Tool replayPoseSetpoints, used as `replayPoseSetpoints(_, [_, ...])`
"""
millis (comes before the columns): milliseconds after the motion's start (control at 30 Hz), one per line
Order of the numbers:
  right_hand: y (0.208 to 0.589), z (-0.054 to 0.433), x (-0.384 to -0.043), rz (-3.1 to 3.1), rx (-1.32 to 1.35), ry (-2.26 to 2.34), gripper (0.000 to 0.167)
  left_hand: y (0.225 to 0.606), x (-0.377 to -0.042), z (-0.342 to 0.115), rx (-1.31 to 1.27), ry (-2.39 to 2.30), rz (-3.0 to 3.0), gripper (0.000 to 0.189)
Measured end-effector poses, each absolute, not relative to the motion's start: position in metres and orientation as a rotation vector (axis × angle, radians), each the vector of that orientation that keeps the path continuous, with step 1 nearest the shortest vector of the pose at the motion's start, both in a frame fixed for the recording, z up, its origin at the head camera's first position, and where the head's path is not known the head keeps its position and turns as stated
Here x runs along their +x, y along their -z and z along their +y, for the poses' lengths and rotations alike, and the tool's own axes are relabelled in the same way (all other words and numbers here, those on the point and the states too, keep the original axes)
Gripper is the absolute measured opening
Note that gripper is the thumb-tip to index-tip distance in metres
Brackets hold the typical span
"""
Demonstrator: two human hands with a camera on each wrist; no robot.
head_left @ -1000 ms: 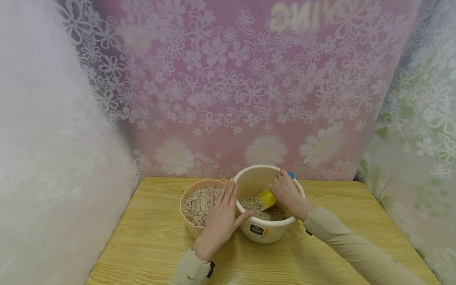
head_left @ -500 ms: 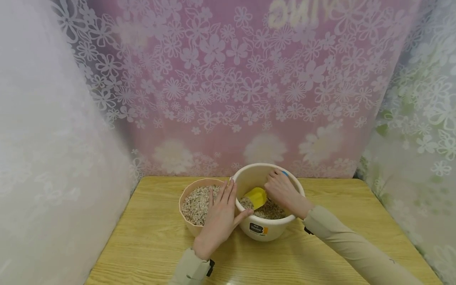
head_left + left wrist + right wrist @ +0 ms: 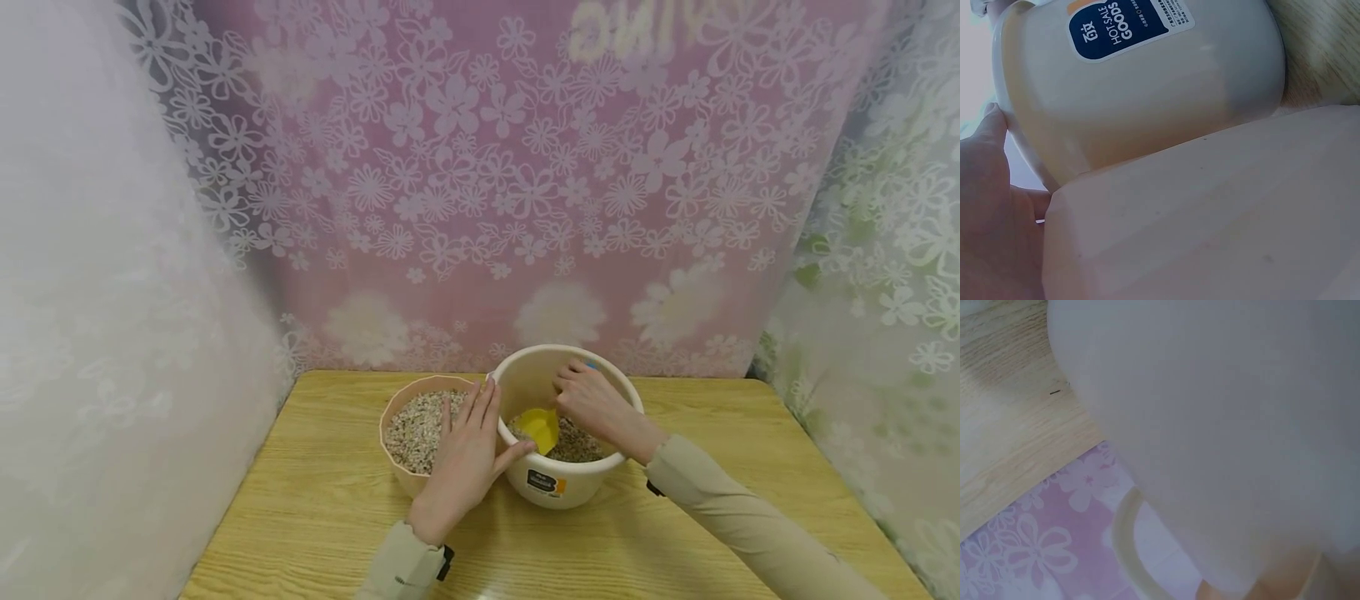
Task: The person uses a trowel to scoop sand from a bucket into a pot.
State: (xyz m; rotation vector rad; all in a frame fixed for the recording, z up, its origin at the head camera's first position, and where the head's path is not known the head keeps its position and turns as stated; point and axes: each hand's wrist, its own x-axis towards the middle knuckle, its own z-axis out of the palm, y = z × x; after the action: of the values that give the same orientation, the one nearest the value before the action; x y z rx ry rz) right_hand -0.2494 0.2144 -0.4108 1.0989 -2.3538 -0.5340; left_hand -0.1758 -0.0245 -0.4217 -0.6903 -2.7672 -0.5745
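My right hand (image 3: 594, 407) reaches inside a cream bucket (image 3: 517, 487) and grips a yellow scoop (image 3: 542, 429). A bit of its blue handle end shows past the knuckles. The scoop's bowl dips into loose grain-like bits (image 3: 577, 443) at the bucket's left side. My left hand (image 3: 463, 458) lies with straight fingers across the neighbouring rims of the bucket and a peach bowl (image 3: 405, 479), thumb over the bucket's rim. That bowl is heaped with pale grain-like bits (image 3: 416, 433). In the left wrist view the bucket (image 3: 1147, 94) stands right beside the bowl (image 3: 1197, 212).
Bowl and bucket stand side by side on a wood-grain table (image 3: 690, 533). A pink flowered curtain (image 3: 480, 208) hangs behind its far edge, with pale sheets at both sides. In the right wrist view the bucket's outer wall (image 3: 1210, 425) fills most of the frame.
My right hand has moved left inside the bucket, bringing the scoop from the middle to the left side and tilting it. The left hand, bowl and bucket stay in place.
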Motion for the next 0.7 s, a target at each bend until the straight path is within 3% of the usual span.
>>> replayPoseSetpoints(100, [0.409, 0.216, -0.247, -2.359, 1.151, 0.496, 0.008, 0.421, -0.175, -0.024, -0.686, 0.563, -2.772, 0.092])
replayPoseSetpoints(367, [0.404, 0.226, -0.236, -2.474, 1.216, 0.287, 0.006, 0.421, -0.175, -0.023, -0.693, 0.554, -2.789, 0.094])
replayPoseSetpoints(700, [0.394, 0.235, -0.232, -2.643, 1.034, -0.010, 0.003, 0.421, -0.176, -0.025, -0.677, 0.590, -2.787, 0.093])
